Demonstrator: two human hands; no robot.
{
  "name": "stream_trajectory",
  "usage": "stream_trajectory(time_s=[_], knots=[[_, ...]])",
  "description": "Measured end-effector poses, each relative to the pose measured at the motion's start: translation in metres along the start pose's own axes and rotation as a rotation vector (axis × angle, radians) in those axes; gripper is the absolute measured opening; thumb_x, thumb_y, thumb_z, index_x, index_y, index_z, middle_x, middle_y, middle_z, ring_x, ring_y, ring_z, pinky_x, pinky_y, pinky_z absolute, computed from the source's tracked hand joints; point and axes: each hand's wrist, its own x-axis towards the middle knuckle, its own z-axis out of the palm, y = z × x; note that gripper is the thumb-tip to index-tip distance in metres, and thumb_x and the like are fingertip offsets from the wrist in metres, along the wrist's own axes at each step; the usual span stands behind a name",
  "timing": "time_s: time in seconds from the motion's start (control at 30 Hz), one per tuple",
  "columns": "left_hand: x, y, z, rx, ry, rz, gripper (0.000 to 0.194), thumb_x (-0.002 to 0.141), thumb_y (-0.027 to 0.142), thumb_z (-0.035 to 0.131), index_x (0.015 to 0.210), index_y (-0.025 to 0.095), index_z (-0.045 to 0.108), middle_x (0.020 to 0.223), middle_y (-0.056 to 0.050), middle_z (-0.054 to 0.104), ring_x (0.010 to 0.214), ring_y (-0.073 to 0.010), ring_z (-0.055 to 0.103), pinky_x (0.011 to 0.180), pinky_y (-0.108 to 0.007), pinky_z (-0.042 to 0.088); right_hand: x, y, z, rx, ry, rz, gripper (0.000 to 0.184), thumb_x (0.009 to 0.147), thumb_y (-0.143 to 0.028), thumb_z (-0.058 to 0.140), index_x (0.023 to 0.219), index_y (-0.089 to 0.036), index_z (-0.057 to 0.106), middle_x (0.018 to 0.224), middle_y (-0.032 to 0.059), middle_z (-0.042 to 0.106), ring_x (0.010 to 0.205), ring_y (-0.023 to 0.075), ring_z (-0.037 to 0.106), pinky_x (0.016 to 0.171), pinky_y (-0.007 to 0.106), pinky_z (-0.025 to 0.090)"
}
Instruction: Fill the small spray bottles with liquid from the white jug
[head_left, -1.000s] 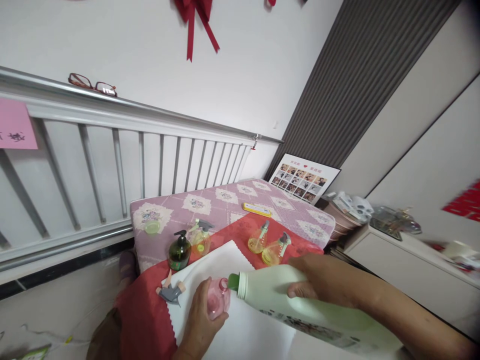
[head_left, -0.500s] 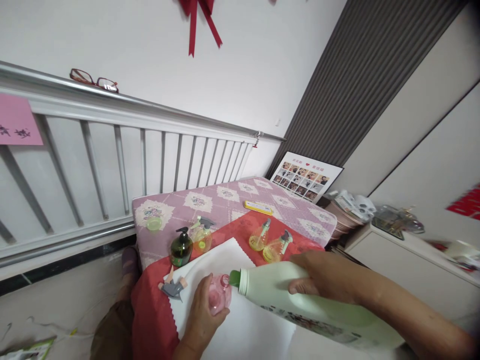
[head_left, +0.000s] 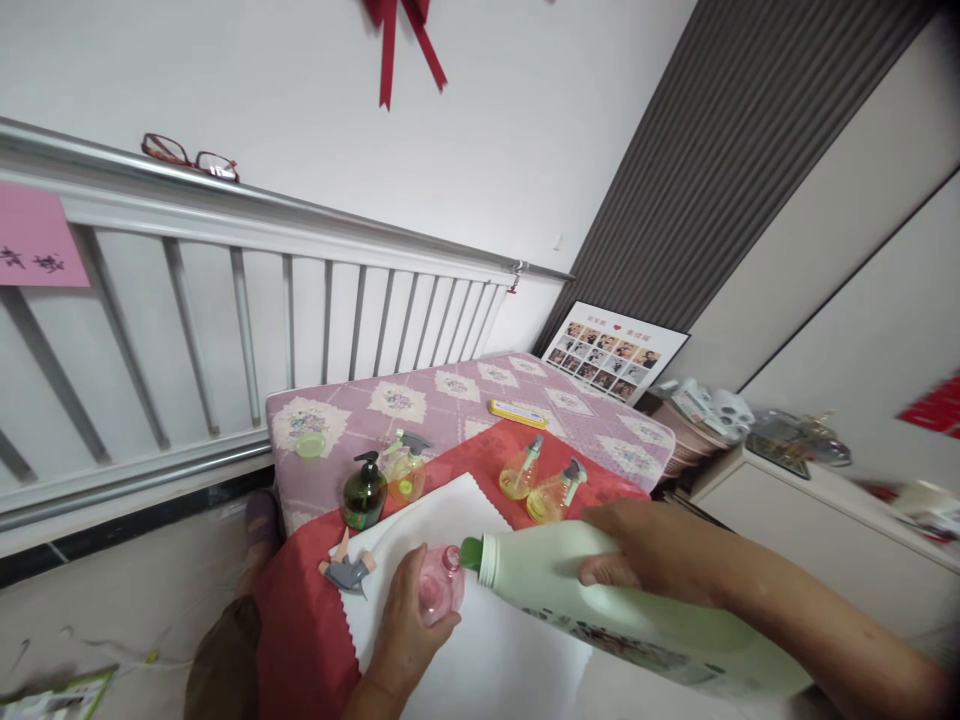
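Observation:
My left hand [head_left: 409, 620] is wrapped round a small clear pink bottle [head_left: 441, 588], its open neck tilted to the right. Over a large pale green jug-like bottle [head_left: 555, 575] lies my right hand [head_left: 637, 545], gripping it while it is tipped nearly level. The green spout [head_left: 471, 553] of the big bottle meets the pink bottle's mouth; whether liquid is flowing I cannot tell. Left of my left hand, a grey and peach spray head [head_left: 349, 570] rests on the edge of a white scalloped cloth [head_left: 487, 660].
Behind the cloth stand a dark green pump bottle [head_left: 365, 490] and several yellow spray bottles [head_left: 520, 470] on a red cloth [head_left: 300, 610]. A yellow case [head_left: 517, 414] and a green lid [head_left: 310, 445] lie on the flowered table cover [head_left: 450, 385]. A white cabinet [head_left: 810, 540] stands at right.
Both hands and bottles hold almost the same position. The whole view has shifted very slightly.

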Motion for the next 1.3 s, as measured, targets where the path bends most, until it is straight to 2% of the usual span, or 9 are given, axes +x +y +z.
stream_trajectory(time_s=[0.33,0.53,0.87,1.03,1.3], knots=[[-0.0009,-0.0016,0.0001,-0.003,0.02,0.015,0.085,0.063,0.022,0.07,0.142,0.015,0.04,0.148,-0.015,0.052,0.139,-0.0322,0.046,0.12,-0.049,0.038,-0.0023,-0.0052,-0.003,-0.015,-0.014,0.023,0.033,0.083,-0.052,0.059,0.091,-0.02,0.066,0.1,0.0135,0.074,0.086,0.0306,0.068,0.065,0.032,0.041],[-0.0005,-0.0015,0.0006,0.004,0.013,0.014,0.084,0.063,0.022,0.07,0.141,0.012,0.041,0.148,-0.019,0.051,0.14,-0.0336,0.046,0.12,-0.049,0.037,-0.0021,-0.0024,-0.0015,-0.012,-0.014,0.017,0.036,0.083,-0.055,0.058,0.091,-0.02,0.066,0.101,0.0134,0.074,0.087,0.0307,0.068,0.066,0.033,0.042],[-0.0016,-0.0021,0.001,-0.008,0.019,0.022,0.085,0.064,0.022,0.069,0.143,0.017,0.039,0.148,-0.013,0.051,0.141,-0.0302,0.045,0.12,-0.044,0.038,-0.0005,-0.0012,0.0006,-0.026,-0.016,0.017,0.038,0.083,-0.056,0.058,0.093,-0.02,0.065,0.103,0.0142,0.074,0.088,0.0316,0.069,0.067,0.033,0.044],[-0.0007,-0.0036,0.0009,0.008,0.0,0.014,0.085,0.064,0.024,0.07,0.143,0.016,0.039,0.15,-0.016,0.049,0.141,-0.0309,0.044,0.12,-0.048,0.037,-0.0002,0.0006,0.0017,-0.012,0.0,-0.004,0.038,0.083,-0.057,0.058,0.092,-0.021,0.065,0.101,0.0125,0.074,0.086,0.0298,0.068,0.067,0.032,0.043],[0.0008,-0.0012,-0.0005,0.016,-0.009,-0.003,0.085,0.063,0.027,0.07,0.142,0.012,0.041,0.149,-0.019,0.05,0.14,-0.0321,0.045,0.119,-0.046,0.039,-0.0003,0.0004,0.0003,-0.016,-0.014,0.0,0.041,0.084,-0.058,0.057,0.093,-0.02,0.066,0.102,0.0141,0.074,0.087,0.0307,0.068,0.067,0.032,0.043]])
